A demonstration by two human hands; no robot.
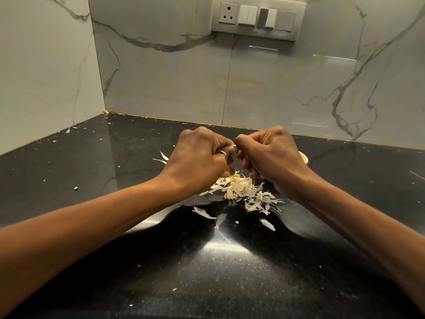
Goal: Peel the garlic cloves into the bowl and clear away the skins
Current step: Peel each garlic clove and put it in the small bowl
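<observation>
Mid-peel, clearing still to do.
Grips small pale garlic clove (233,146) between curled left hand (197,157) and right hand (273,155); leaves papery cream skin heap (241,191) on glossy black counter (92,171).

Left hand (197,157), right hand (273,155) pinch garlic clove (233,147) above skin pile (241,192).
</observation>
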